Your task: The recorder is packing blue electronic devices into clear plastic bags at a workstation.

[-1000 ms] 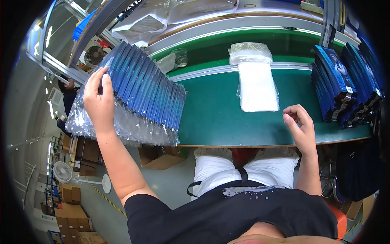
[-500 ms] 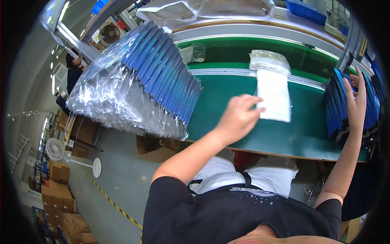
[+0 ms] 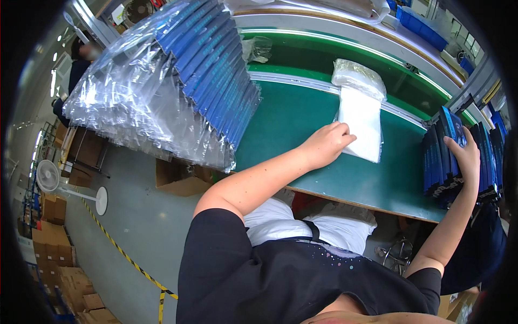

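Note:
A stack of clear plastic bags (image 3: 360, 121), looking white, lies on the green tabletop with its far end bunched up. At its near left edge is my left hand (image 3: 328, 144), fingers bent and pinched together on a bag's border. Over on the right stands a row of thin blue boxes (image 3: 434, 162), on edge. My right hand (image 3: 467, 156) reaches into that row, its thumb and fingers around the top of one blue box (image 3: 453, 128). A large leaning pile of blue boxes in clear bags (image 3: 208, 70) rises at the left.
The workbench (image 3: 291, 116) has a metal rail along its back and a shelf above. A crumpled clear bag (image 3: 259, 49) lies by the rail. A blue bin (image 3: 422, 28) sits on the shelf. Below left are an open carton (image 3: 181, 178) and a white fan (image 3: 48, 175). Another person (image 3: 80, 67) stands far left.
My right hand has come down from above the row and closed around a blue box. My left fingers have curled in at the bags' edge. The whole view has shifted slightly.

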The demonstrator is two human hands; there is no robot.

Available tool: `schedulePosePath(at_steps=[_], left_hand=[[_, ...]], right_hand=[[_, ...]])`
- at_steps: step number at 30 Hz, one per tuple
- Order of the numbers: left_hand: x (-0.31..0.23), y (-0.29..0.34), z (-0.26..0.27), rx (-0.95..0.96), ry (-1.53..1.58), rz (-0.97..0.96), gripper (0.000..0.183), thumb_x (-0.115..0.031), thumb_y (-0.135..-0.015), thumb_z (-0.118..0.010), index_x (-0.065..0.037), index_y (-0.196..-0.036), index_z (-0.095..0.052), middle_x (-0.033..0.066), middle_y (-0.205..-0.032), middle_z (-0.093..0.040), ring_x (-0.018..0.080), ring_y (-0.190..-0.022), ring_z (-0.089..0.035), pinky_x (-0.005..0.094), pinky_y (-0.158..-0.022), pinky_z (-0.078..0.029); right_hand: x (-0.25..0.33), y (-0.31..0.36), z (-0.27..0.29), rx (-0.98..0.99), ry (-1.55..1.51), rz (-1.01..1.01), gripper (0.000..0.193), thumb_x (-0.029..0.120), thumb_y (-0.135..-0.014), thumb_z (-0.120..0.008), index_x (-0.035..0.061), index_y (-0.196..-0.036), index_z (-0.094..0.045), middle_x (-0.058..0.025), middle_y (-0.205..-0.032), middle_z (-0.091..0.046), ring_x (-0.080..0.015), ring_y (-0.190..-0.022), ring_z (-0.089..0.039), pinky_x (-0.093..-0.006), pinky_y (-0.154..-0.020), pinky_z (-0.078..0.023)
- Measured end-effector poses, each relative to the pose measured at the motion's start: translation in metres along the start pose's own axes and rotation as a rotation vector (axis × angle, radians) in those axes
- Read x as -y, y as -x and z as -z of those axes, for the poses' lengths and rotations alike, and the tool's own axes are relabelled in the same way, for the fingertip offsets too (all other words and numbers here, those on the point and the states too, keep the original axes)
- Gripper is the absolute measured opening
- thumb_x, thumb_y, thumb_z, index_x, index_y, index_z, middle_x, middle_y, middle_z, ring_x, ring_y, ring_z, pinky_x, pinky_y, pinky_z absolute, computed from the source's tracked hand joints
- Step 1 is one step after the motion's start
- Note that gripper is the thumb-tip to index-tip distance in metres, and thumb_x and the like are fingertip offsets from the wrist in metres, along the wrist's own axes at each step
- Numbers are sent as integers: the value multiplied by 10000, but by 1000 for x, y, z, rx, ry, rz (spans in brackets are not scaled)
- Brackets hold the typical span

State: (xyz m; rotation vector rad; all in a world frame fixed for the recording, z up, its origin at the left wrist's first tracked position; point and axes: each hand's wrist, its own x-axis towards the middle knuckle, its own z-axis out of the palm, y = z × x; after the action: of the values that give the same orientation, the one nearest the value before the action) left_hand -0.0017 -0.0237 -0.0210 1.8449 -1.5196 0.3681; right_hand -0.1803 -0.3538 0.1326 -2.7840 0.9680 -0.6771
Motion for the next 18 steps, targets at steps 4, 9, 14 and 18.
schedulePosePath(at_steps=[4, 9, 14, 18], left_hand=[[-2, 0, 1, -73, 61, 39, 251, 4, -778, -606, 1, -1028, -635, 151, -932, -576, 326, -898, -566, 401, -788, -485], [2, -5, 1, -56, 74, 84, 135, 29, -776, -622, -1, -903, -658, 143, -865, -612, 319, -813, -612, 378, -717, -503], [-8, -19, 3, -44, 150, 211, 101, -44, -791, -698, -2, -882, -707, 71, -870, -592, 186, -791, -597, 288, -679, -487], [-16, -27, 8, 38, 435, 539, 116, -91, -785, -719, -37, -886, -739, 58, -828, -588, 147, -741, -567, 257, -657, -460]], right_hand=[[61, 53, -2, -105, -834, 167, 719, 446, -822, -636, 0, -1357, -456, -262, -1153, -600, -291, -935, -652, -349, -830, -499], [65, 81, -59, 850, -2056, -143, 597, 442, -939, -502, -26, -1305, -443, -235, -1007, -614, -217, -703, -626, -312, -483, -505], [70, 138, -100, 756, -2090, -340, 500, 187, -884, -622, -87, -1264, -449, -137, -1041, -638, -196, -770, -646, -304, -655, -543], [92, 156, -110, 992, -2112, -347, 642, 98, -827, -669, -103, -1358, -368, -196, -1154, -610, -188, -955, -666, -289, -858, -528]])
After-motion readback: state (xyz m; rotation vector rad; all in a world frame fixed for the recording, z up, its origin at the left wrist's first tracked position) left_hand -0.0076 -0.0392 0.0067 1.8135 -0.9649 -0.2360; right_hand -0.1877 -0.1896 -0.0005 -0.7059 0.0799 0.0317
